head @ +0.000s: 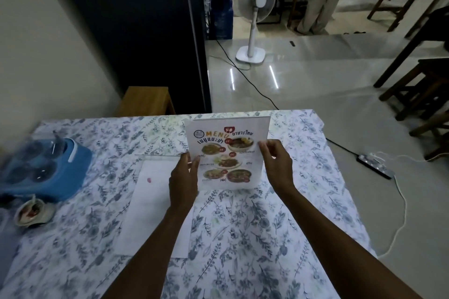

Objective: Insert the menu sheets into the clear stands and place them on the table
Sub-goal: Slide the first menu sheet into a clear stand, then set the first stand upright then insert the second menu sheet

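A printed menu sheet (228,153) with food photos stands upright inside a clear stand near the table's far middle. My left hand (184,177) grips its left edge. On the right edge, my right hand (275,160) pinches with thumb and fingers. The stand's base seems to rest on the floral tablecloth (255,226), though I cannot tell for sure. Flat on the cloth lies a white sheet (155,206), face down under my left forearm. A thin clear edge shows at its far end.
A blue condiment caddy (46,167) with clear lids sits at the table's left, a small cup (32,211) before it. Beyond the table stand a wooden bench (145,101), a white fan (254,14), a floor power strip (375,165), dark stools at right and a person far back.
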